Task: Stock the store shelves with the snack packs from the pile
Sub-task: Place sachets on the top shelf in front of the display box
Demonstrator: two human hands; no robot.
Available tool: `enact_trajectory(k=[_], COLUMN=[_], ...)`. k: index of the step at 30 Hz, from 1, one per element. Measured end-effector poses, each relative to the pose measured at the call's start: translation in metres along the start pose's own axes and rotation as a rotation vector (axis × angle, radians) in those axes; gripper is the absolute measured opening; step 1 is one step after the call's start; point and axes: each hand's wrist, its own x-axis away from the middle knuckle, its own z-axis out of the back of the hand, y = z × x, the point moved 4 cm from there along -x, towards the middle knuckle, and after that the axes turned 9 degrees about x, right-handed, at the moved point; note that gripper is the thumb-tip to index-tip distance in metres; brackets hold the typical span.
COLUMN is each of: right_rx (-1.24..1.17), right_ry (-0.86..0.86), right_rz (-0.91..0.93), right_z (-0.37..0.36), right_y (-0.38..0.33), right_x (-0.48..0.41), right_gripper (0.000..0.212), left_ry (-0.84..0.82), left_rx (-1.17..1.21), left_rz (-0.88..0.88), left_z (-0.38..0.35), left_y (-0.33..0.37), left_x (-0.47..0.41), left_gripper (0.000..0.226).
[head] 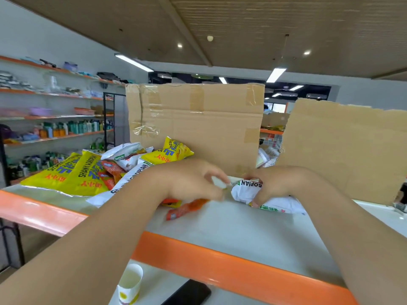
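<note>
Lower frame: a paper cup (130, 282) and a dark phone (189, 292) sit on a white surface just below the orange front rail (220, 267), which runs diagonally from mid left to lower right. Behind the rail, the white shelf (231, 230) is bare across the centre, leaving open room between the rail and both forearms.

Centre: the right hand (279, 183) has fingers curled over and thumb under a white snack pack (277, 205), which lies on the shelf. The left hand (189, 181) is motion-blurred at the pack's left end; it may be pinching the corner, but its grip cannot be told. Small orange sachets (187, 209) lie on the shelf beneath the left hand.

Left of centre: the pile (88, 172) of yellow, white and orange packs rests on the same shelf.

Behind: a taped cardboard sheet (198, 119) stands upright and closes off the back, and a second cardboard sheet (341, 150) does the same at right, with a gap between them.

Far left: wall shelves (55, 115) with orange edges carry bottles (72, 127) and other goods.
</note>
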Motion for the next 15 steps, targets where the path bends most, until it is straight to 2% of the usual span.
enact_trajectory(k=[2,4,6,7,9,11,15], right_rx=[-0.005,-0.01,-0.03,-0.04,-0.046,-0.039,-0.052], right_ry=[-0.014,-0.012,-0.016,-0.027,-0.047,-0.043,-0.039], right_rz=[-0.01,-0.023,-0.036,-0.034,-0.036,-0.048,-0.054], right_z=[-0.002,-0.004,-0.006,-0.006,-0.007,-0.006,-0.006], right_y=[0.007,0.013,0.019,0.021,0.024,0.026,0.024], right_x=[-0.001,-0.002,-0.005,-0.005,-0.003,-0.002,-0.001], right_gripper=[0.097,0.104,0.109,0.105,0.088,0.079,0.076], left_ry=[0.1,0.203,0.295,0.343,0.389,0.319,0.111], left_rx=[0.401,0.711,0.77,0.659,0.19,-0.127,-0.208], left_rz=[-0.09,-0.091,-0.016,0.02,0.075,0.116,-0.01], left_z=[0.006,0.011,0.009,0.007,0.007,-0.001,-0.02], left_y=[0.006,0.003,-0.008,-0.016,-0.03,-0.036,-0.024], left_x=[-0.007,-0.019,-0.028,-0.031,-0.036,-0.034,-0.033], left_gripper=[0.036,0.031,0.035,0.032,0.018,0.019,0.047])
